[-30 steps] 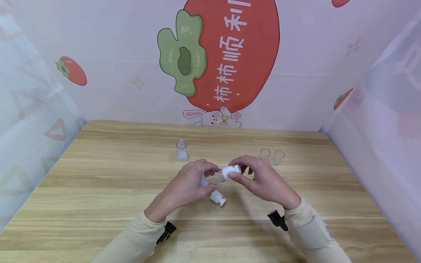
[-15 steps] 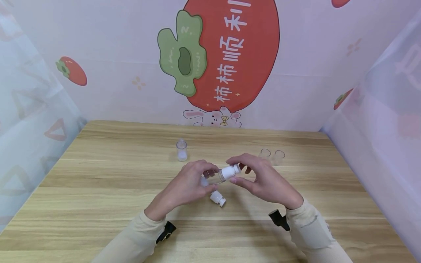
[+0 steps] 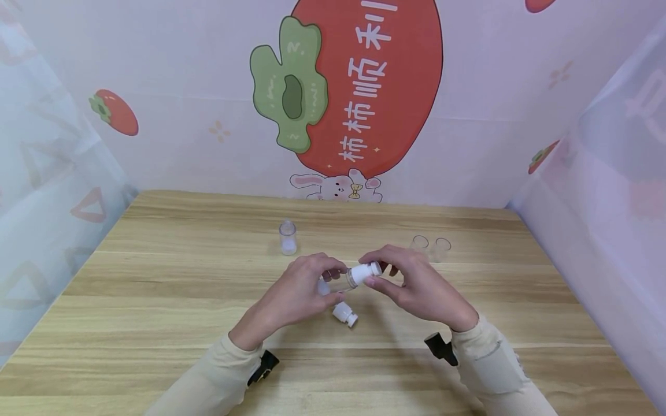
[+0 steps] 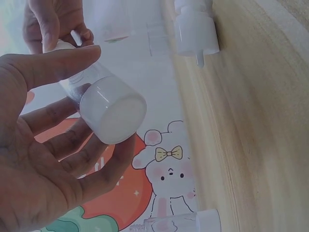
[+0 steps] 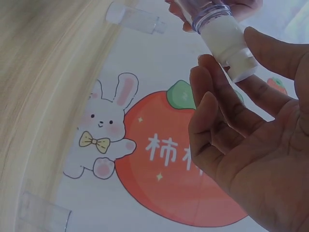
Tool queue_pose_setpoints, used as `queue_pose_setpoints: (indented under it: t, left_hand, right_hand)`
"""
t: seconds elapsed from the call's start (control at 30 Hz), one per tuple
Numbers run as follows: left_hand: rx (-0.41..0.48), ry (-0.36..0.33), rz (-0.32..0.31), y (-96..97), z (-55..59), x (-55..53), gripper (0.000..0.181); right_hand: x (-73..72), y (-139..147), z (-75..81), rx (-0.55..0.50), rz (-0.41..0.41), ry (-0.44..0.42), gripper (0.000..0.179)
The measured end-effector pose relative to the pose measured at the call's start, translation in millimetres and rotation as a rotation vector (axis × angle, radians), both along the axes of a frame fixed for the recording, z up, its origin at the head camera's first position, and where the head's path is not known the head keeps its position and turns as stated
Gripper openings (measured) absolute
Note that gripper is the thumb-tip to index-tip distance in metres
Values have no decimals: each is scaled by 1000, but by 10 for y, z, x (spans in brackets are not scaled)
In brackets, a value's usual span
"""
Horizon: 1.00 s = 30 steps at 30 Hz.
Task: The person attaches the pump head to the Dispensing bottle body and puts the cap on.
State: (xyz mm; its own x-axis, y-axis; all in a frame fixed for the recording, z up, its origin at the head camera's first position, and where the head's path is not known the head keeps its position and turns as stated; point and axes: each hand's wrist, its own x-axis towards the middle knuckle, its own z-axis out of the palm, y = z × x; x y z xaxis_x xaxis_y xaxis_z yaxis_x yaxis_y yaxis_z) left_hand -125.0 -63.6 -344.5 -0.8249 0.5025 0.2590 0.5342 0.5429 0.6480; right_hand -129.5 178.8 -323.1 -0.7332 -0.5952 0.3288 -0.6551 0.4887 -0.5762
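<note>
Over the middle of the table, my left hand [image 3: 291, 292] holds a small clear bottle [image 3: 340, 282] with a whitish base [image 4: 116, 113], tilted up to the right. Its thumb and fingers curl round the bottle's body in the left wrist view. A white pump top [image 3: 365, 271] sits on the bottle's neck end. My right hand [image 3: 418, 286] pinches that top between thumb and fingers, also seen from below in the right wrist view, where the white pump top [image 5: 229, 43] shows plainly. Beneath the hands a second white pump top [image 3: 345, 314] lies on the table.
Another clear bottle [image 3: 288, 238], without a pump, stands farther back on the wooden table [image 3: 182, 289]. Two clear caps [image 3: 441, 248] stand side by side at the back right, beyond my right hand. Printed cloth walls [image 3: 182, 133] close off the back and both sides.
My right hand's fingers loosened from the pump top and shifted slightly, then closed on it again. The left hand and the bottle have stayed in place.
</note>
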Motion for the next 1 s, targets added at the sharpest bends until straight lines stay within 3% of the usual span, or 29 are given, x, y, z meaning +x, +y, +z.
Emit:
queue_pose_setpoints:
  t: [0.23,0.4,0.8,1.0]
  left_hand:
    - [-12,40,-4,3,0,6,37]
    - [-13,44,-3,2,-6,2,37]
    - [-1,-14,-3,-8,-19,-9,37]
    - [-2,-26,-9,-15,-27,-19,36]
  right_hand:
    - [15,-23,5,36,-68,-23,18]
    - [22,-10,0,40,-87,-12,27]
    - [2,23,19,-4,29,20,40]
    - [-2,23,19,-6,46,34,39]
